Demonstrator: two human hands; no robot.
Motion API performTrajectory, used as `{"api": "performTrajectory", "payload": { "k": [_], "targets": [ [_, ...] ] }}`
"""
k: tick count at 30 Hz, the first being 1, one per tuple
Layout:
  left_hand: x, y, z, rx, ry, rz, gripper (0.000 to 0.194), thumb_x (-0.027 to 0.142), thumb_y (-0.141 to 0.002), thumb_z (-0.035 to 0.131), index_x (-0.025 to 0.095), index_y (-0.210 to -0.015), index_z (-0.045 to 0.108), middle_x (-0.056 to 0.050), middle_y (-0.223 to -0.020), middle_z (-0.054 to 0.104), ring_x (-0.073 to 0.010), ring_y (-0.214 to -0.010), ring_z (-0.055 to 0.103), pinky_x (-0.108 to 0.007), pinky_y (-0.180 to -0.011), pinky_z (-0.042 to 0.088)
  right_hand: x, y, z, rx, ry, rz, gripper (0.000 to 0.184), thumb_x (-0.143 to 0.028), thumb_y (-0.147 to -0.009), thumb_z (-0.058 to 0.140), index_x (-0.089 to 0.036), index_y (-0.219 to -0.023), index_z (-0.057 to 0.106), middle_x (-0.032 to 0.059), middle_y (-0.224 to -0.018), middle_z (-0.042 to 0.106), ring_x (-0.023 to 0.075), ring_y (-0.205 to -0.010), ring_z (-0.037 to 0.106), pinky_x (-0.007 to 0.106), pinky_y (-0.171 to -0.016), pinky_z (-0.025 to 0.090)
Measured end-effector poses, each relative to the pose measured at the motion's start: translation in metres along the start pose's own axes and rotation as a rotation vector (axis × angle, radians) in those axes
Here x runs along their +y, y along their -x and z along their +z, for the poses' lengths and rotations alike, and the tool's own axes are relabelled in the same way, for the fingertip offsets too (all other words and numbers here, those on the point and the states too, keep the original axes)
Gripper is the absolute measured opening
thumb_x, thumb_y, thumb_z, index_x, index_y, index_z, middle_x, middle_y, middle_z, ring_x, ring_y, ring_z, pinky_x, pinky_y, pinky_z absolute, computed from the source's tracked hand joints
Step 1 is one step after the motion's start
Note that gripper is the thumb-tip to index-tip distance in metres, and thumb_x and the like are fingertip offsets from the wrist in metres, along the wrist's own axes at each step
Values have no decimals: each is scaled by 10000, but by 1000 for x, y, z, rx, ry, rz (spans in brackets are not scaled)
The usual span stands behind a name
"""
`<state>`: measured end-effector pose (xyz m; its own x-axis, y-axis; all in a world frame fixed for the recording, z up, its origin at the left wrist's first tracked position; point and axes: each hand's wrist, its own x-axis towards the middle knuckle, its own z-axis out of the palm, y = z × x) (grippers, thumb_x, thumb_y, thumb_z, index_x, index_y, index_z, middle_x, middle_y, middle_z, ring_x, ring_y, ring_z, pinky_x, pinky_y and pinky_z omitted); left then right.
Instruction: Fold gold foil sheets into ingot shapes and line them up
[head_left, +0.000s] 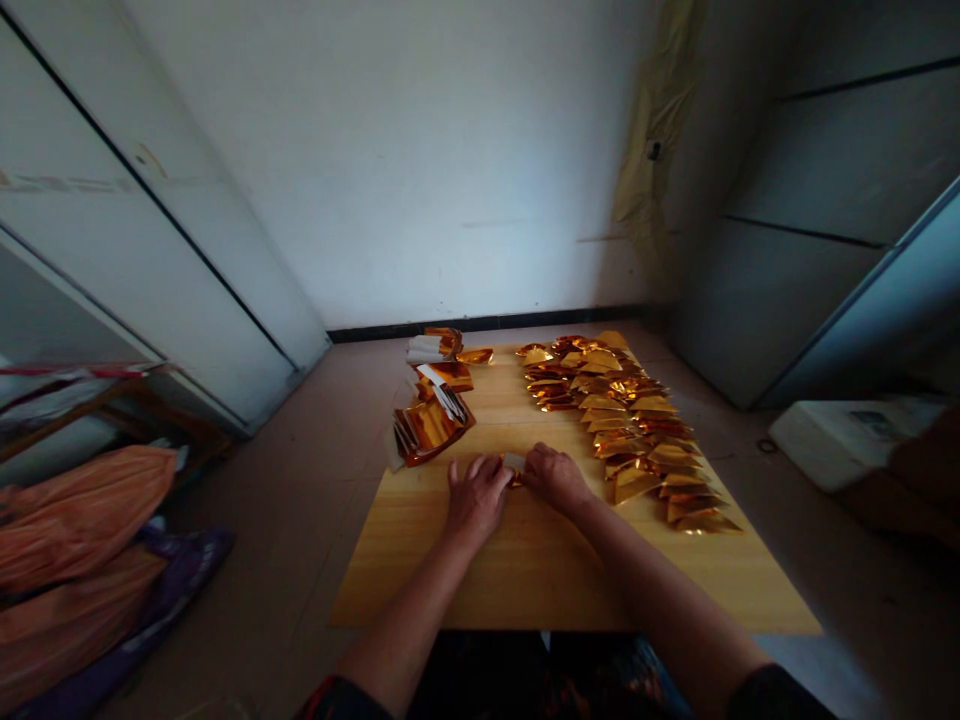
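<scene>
Bare forearms [424, 610] angle forward and inward — left hand [475, 492] and right hand [556, 476] near each other, both curled.

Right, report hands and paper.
Left hand and right hand on one small foil paper. Foil stacks ahead left, folded pieces right; neither touching the hands.

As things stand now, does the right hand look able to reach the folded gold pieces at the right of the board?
Probably yes: only bare board lies between the right hand and the folded gold pieces. It would likely first have to leave the small piece it touches.
</scene>
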<state>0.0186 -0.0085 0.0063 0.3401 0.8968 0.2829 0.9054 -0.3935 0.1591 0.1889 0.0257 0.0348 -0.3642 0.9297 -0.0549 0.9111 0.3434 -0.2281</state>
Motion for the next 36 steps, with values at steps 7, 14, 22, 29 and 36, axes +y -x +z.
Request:
{"api": "performTrajectory", "payload": {
  "k": [7, 14, 22, 29, 36],
  "targets": [
    [-6, 2, -5, -56, -38, 91, 358, 185, -888, 462, 413, -1154, 540, -33, -1318, 524, -282, -1259, 402, -705, -1015, 129, 0, -1, 0, 2, -19, 14, 194, -297, -909, 480, -167, -916, 624, 76, -981, 609, 159, -859, 603, 226, -706, 387],
    [-8, 2, -6, -79, -28, 112, 310, 196, -879, 483, 386, -1089, 607, -48, -1327, 506, -298, -1251, 406, -711, -1021, 112, 5, -1, 9, 60, -103, 0, 128, -228, -866, 512, -170, -877, 626, 57, -933, 607, 140, -815, 587, 219, -708, 385],
    [-6, 1, -8, -73, 18, 83, 223, 270, -860, 531, 373, -1024, 640, -44, -1304, 526, -290, -1234, 415, -711, -1012, 127, 17, -4, 17, 113, -316, -31, 173, -77, -782, 500, -163, -821, 645, 42, -872, 623, 119, -788, 579, 193, -706, 398],
    [1, -4, -9, -115, 86, -35, 145, 333, -861, 539, 324, -933, 664, -31, -1309, 538, -278, -1229, 422, -683, -1006, 170, 13, -4, 17, 105, -239, -2, 135, -162, -746, 590, -173, -872, 637, 38, -911, 612, 132, -785, 575, 207, -693, 390],
    [15, -12, -3, -40, 185, -226, 85, 281, -822, 598, 274, -819, 683, -27, -1225, 606, -274, -1235, 430, -640, -1037, 155, 3, 7, 8, 64, -131, -46, 240, -114, -827, 461, -180, -951, 655, 63, -973, 612, 147, -877, 570, 221, -748, 387]
  ]
}}
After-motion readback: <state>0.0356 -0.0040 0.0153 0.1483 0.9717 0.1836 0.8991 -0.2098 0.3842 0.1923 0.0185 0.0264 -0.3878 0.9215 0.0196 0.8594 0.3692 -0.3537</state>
